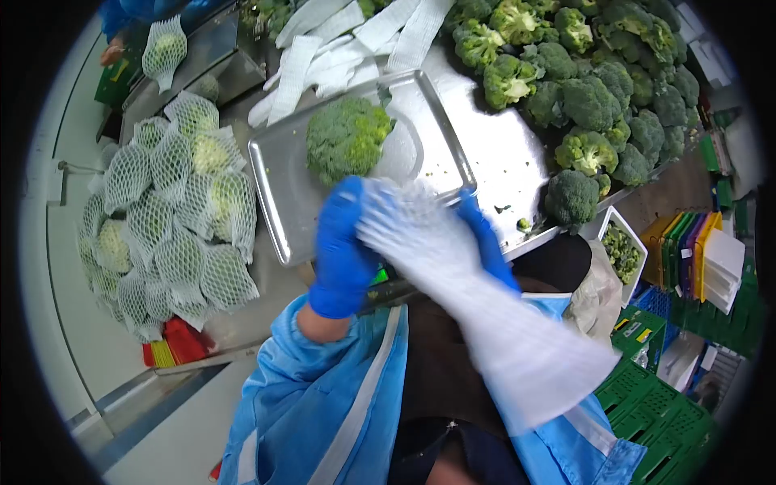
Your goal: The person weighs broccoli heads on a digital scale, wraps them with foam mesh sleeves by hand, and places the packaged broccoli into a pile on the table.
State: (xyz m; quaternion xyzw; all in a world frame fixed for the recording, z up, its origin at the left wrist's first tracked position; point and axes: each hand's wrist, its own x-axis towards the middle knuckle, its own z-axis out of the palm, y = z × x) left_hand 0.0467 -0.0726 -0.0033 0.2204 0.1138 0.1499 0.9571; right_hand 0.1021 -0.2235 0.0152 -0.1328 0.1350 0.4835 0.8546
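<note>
In the head view, my left hand (341, 246), in a blue glove, is closed on the upper end of a white foam net sleeve (485, 303). That sleeve hangs down to the right across my right forearm and is smeared by motion. My right hand (485, 234), also blue-gloved, is closed at the sleeve's other side, its fingers partly hidden. Just beyond both hands, one broccoli head (343, 139) sits on a steel tray (279, 218). A small green display (380, 276) shows below the tray, partly covered by my left hand.
Netted broccoli heads (162, 210) are piled on the left. Flat foam nets (339, 48) lie behind the tray. Loose broccoli (590, 97) is heaped at right. A white bin of trimmings (621, 252) and green crates (655, 412) stand lower right. A red brush (184, 339) lies lower left.
</note>
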